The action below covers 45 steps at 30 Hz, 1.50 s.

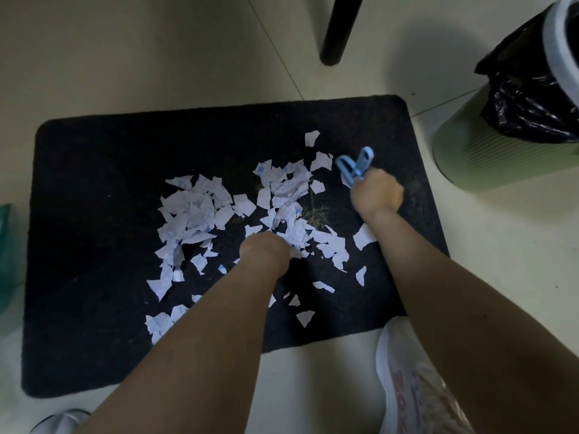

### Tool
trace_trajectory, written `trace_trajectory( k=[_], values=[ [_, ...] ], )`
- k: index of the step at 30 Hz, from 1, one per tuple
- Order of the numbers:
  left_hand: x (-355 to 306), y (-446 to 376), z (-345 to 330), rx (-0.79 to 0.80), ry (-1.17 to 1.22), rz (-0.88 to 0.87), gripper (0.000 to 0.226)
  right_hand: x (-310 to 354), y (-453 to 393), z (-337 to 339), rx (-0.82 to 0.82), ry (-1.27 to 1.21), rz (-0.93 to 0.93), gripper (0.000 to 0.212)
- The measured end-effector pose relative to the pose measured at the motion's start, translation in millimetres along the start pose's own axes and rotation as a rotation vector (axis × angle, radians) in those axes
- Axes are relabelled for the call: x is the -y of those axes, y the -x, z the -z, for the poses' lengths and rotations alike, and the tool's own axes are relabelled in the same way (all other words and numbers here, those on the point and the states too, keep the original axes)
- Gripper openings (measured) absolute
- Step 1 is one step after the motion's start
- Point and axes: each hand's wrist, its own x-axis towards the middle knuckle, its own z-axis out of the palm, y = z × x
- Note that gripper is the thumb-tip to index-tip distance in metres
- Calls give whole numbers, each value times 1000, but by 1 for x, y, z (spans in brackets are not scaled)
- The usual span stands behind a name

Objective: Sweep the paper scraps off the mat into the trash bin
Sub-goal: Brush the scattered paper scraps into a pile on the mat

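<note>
Nearest, two pale shoes are seen on the floor [188, 51], one [416, 380] just off the near edge of the dark mat [94, 245], the other [62, 419] at the bottom left. Two forearms reach out over the mat. The left hand [264, 252] is pressed down among the paper scraps [200, 211], its fingers hidden, so its state cannot be told. Too many scraps to count are spread over the mat's middle; its left third is bare. The right hand [377, 195] is curled round a blue handle [355, 166]. Beyond the right edge one green trash bin [482, 151] stands on open floor. Farthest, one black furniture leg [340, 29] is seen.
</note>
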Motion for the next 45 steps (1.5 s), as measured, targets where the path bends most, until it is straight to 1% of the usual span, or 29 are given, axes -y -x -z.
trace_trajectory(
  k=[2,3,7,9,11,13,17,19,21,22,24,26,30,33,35,38,40,43,45],
  values=[
    [0,-1,0,1,2,2,35,5,4,-4,25,-60,55,26],
    [0,-1,-1,-2,4,1,36,5,4,0,6,-83,54,28],
    [1,0,-2,-15,18,1,39,-8,-13,24,-187,-54,-56,32],
    [1,0,-2,-23,23,0,38,-16,-21,27,-234,-38,-119,31],
    [1,0,-2,-28,24,2,36,-17,-22,22,-232,-14,-151,29],
    [1,1,-2,-29,29,3,36,-14,-17,12,-188,-18,-146,29],
    [0,1,-3,-44,26,3,33,-7,-5,-5,-99,-124,-106,30],
    [0,3,-3,-58,25,-1,34,-9,-6,2,-118,-180,-134,32],
    [1,4,-4,-70,24,-5,35,-17,-10,15,-187,-212,-197,33],
    [1,5,-4,-70,21,-7,35,-22,-11,19,-215,-207,-234,33],
    [1,6,-4,-66,17,-5,35,-27,-10,21,-215,-171,-277,32],
    [0,6,-3,-58,16,-2,35,-21,-4,14,-187,-148,-253,32],
    [-1,6,-2,-53,29,3,36,3,10,-10,-102,-136,-116,29],
    [-1,4,-1,-48,30,8,33,10,17,-16,-69,-130,-4,31],
    [-1,3,-1,-49,31,4,33,13,13,-8,-101,-115,33,33],
    [1,2,-1,-44,24,-15,33,23,-11,11,-195,-110,18,34],
    [3,1,1,-25,19,-28,32,30,-29,15,-200,-101,16,31],
    [10,0,5,-7,40,-41,30,48,-38,7,-107,-61,41,29],
    [16,1,7,-68,54,-22,28,59,-29,-2,-51,-30,92,30]
  ],
)
